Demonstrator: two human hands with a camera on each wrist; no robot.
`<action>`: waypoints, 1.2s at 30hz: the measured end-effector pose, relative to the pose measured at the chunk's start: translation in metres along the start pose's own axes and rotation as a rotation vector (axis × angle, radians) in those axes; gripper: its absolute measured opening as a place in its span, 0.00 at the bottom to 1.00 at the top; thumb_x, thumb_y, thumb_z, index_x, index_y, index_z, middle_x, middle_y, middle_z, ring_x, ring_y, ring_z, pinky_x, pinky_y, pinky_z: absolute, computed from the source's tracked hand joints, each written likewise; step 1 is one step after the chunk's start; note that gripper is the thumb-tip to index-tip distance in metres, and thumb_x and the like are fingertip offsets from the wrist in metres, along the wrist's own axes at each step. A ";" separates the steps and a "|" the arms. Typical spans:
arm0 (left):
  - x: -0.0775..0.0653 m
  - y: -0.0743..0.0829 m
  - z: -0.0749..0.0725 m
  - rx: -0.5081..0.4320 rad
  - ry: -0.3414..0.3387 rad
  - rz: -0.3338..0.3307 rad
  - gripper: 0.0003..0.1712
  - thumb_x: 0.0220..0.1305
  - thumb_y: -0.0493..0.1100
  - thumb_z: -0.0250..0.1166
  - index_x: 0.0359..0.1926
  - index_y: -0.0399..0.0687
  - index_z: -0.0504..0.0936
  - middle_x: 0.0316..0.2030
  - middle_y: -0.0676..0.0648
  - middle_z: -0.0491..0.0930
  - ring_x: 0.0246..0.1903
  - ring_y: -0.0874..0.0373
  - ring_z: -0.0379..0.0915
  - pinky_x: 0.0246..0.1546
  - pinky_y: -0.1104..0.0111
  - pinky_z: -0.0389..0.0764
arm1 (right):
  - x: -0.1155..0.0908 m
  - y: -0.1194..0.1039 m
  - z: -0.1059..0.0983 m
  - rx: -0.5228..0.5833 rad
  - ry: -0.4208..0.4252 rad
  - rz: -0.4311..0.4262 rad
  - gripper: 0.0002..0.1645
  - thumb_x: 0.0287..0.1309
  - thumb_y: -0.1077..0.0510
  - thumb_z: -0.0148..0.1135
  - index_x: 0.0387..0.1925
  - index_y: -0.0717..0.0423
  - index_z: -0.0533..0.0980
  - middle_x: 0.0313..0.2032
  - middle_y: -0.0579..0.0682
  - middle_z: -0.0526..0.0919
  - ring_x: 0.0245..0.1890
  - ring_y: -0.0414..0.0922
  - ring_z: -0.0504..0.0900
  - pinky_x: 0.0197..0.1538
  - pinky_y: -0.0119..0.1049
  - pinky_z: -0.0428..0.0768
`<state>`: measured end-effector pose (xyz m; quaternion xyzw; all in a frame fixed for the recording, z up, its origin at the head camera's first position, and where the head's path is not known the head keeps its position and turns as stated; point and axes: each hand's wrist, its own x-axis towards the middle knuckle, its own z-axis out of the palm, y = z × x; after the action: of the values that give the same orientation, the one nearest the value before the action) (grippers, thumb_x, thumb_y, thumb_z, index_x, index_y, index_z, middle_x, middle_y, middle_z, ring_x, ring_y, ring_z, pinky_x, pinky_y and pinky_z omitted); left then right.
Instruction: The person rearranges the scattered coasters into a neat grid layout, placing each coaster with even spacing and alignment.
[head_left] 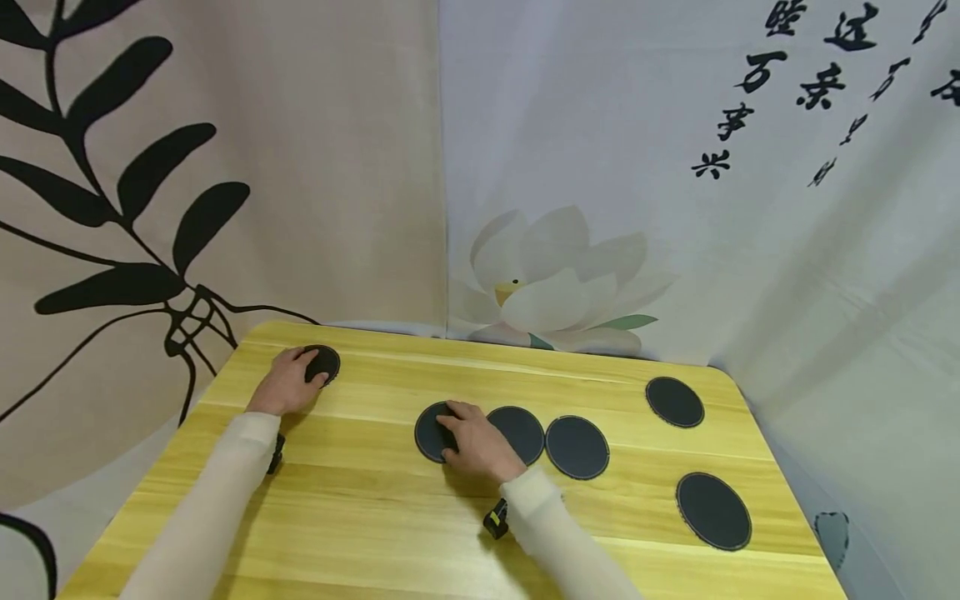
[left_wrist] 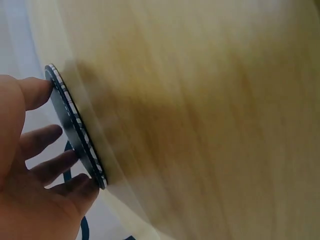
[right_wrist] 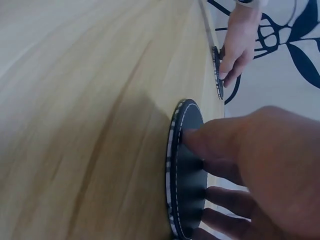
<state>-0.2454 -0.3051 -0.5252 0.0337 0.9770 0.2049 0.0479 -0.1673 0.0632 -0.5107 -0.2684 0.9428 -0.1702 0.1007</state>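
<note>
Near the table's far left corner, my left hand (head_left: 288,379) holds a black round coaster (head_left: 325,363) with thumb and fingers spread across it. In the left wrist view, that coaster (left_wrist: 75,125) shows a pale patterned edge, the thumb at one end and the curled fingers at the other. Mid-table, my right hand (head_left: 480,442) grips another black coaster (head_left: 429,435) across its right part. The right wrist view has the thumb on this coaster's (right_wrist: 190,175) top near the stitched rim; the other fingertips are at its far side.
Two more black coasters, one partly behind my right hand (head_left: 517,429) and one beside it (head_left: 577,447), lie side by side. Further right are a far coaster (head_left: 675,402) and a near one (head_left: 713,511). Printed curtains (head_left: 337,167) hang behind the wooden table (head_left: 360,517).
</note>
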 end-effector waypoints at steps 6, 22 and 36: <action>0.001 0.000 -0.002 0.010 -0.015 -0.016 0.38 0.78 0.51 0.52 0.76 0.29 0.58 0.75 0.21 0.48 0.73 0.21 0.44 0.70 0.30 0.58 | 0.000 -0.001 0.000 -0.023 0.005 -0.012 0.32 0.70 0.53 0.63 0.72 0.54 0.70 0.77 0.56 0.62 0.77 0.54 0.62 0.74 0.47 0.72; -0.010 0.010 0.002 -0.003 0.014 -0.049 0.37 0.77 0.49 0.54 0.75 0.27 0.60 0.74 0.20 0.50 0.71 0.20 0.47 0.68 0.30 0.62 | 0.004 -0.005 -0.001 -0.054 0.010 -0.019 0.32 0.69 0.52 0.66 0.71 0.53 0.72 0.76 0.56 0.64 0.74 0.55 0.66 0.72 0.47 0.74; -0.026 0.029 0.013 -0.005 0.039 -0.038 0.36 0.76 0.48 0.55 0.73 0.26 0.62 0.73 0.19 0.52 0.70 0.19 0.49 0.66 0.30 0.64 | 0.001 -0.003 0.000 -0.030 0.013 -0.012 0.31 0.69 0.53 0.66 0.71 0.54 0.72 0.76 0.56 0.65 0.74 0.55 0.67 0.71 0.47 0.74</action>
<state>-0.2168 -0.2761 -0.5236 0.0109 0.9778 0.2068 0.0330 -0.1668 0.0610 -0.5094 -0.2744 0.9442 -0.1584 0.0897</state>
